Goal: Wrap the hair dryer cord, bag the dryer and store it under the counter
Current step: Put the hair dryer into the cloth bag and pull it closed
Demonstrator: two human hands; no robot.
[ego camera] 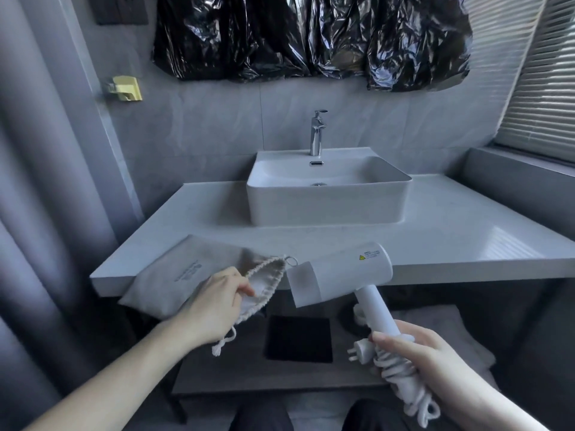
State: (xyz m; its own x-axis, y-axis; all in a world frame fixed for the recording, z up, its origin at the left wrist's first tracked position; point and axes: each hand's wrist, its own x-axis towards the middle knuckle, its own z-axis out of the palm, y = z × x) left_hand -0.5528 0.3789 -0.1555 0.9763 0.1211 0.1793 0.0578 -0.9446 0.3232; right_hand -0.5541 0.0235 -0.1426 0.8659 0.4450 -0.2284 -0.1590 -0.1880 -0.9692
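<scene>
While the cloth bag [174, 279] lies partly on the surface [435, 241], its mouth is pinched open by the left hand [214, 301]; the hair dryer [339, 275] handle and bundled cord [401, 377] are gripped by the right hand [417, 356], nozzle just beside the bag's opening.

Bag [180, 275] on counter [435, 241] edge, left of dryer [339, 272]; sink [326, 197] behind.

The hair dryer [348, 270] is seen as smooth matt white plastic, its cord [401, 377] as rubbery white. The bag [183, 275] at nine o'clock of it is made of coarse beige cloth, edged with twisted rope. The sink [326, 197] looks glazed ceramic, the faucet [316, 135] polished chrome. At twelve o'clock, crinkled glossy black plastic sheeting [311, 35] is hung. The counter [451, 231] appears smooth pale stone.
</scene>
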